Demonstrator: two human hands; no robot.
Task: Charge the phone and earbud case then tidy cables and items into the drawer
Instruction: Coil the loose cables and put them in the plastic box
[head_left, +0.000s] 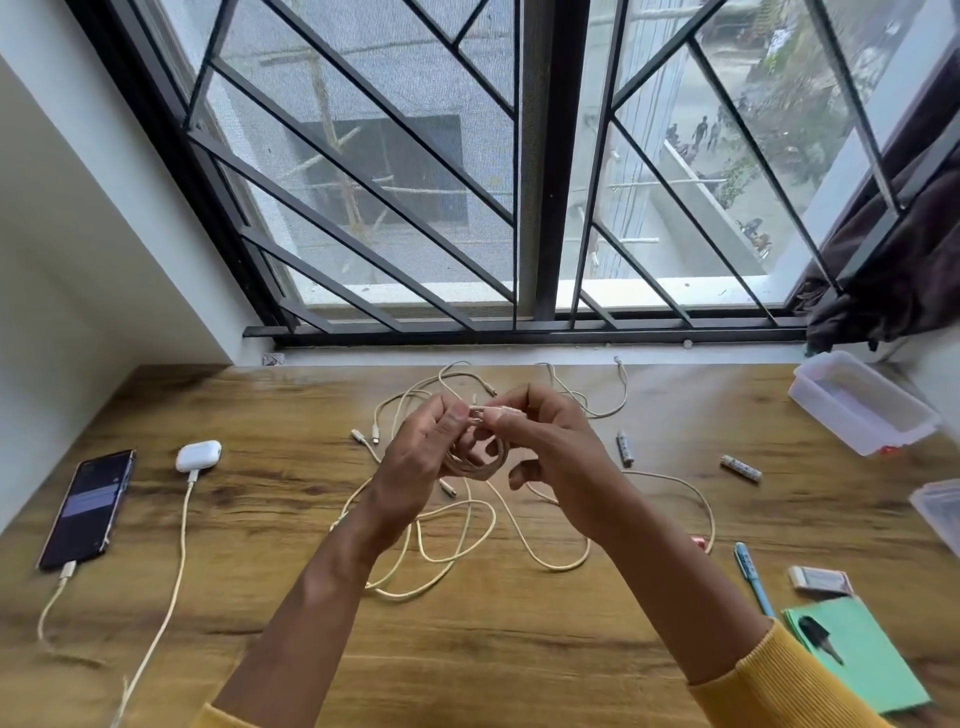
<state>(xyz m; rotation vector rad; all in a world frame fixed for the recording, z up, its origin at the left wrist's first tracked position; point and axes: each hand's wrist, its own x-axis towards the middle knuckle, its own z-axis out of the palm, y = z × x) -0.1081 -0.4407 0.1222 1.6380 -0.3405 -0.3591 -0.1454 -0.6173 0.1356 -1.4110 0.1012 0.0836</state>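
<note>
A dark phone lies at the far left of the wooden desk with a cream cable plugged into its near end. Beside it a white earbud case has its own cable plugged in. Above the desk's middle my left hand holds a small coil of cream cable. My right hand pinches the coil's free end at the top. A tangle of loose cream cables lies on the desk under both hands.
Two batteries lie right of the hands. A clear plastic box stands at the back right, another container at the right edge. A blue pen, an eraser and a green notepad with a key on it sit front right.
</note>
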